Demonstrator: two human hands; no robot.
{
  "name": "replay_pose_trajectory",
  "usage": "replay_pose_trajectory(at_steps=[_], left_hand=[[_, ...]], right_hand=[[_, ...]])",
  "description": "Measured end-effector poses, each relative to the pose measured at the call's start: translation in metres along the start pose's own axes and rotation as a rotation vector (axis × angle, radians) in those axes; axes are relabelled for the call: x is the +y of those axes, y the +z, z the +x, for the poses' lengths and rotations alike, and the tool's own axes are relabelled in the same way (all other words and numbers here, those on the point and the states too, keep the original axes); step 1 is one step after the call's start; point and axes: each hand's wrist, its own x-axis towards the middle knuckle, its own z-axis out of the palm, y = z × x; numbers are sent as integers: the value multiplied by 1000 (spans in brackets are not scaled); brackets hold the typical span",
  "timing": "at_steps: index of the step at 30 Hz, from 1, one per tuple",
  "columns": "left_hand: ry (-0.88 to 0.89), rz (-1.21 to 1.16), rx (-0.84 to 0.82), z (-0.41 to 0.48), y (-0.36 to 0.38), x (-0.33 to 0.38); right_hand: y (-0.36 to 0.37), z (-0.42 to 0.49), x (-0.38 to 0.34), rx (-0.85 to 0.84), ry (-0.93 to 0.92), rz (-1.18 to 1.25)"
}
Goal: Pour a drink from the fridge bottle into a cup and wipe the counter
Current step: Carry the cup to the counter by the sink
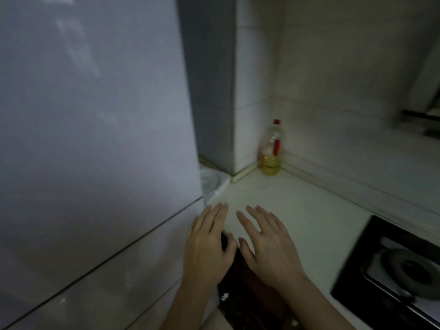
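Observation:
The grey fridge [95, 139] fills the left half of the head view, its doors closed, with a seam between the upper and lower door. A white counter [309, 210] runs along the tiled wall to its right. My left hand [209, 246] hovers palm down by the fridge's right edge, fingers spread, holding nothing. My right hand [266, 244] is beside it over the counter's front edge, also flat and empty. No cup or cloth is in sight.
A clear bottle with a red cap and yellow liquid [270, 151] stands in the back corner of the counter. A black gas hob with a burner [400, 265] occupies the counter's right side. A crumpled white bag [210, 182] lies between fridge and counter.

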Motion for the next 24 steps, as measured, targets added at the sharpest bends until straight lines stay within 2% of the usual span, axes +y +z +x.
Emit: replay_pose_trajectory(at_steps=[7,12,17,24], left_hand=[[191,-91,-275,16,94,93],[367,-160,-459,16,140,154],[588,-248,-585,11,173,202],[943,-345,-705,-27,199,242]], right_hand=[[-29,-79,101,47,343,-105],[-60,-136,138,105,605,-186],[-81,-191,148,167,876,-285],[-91,-255,117,193,1235,-445]])
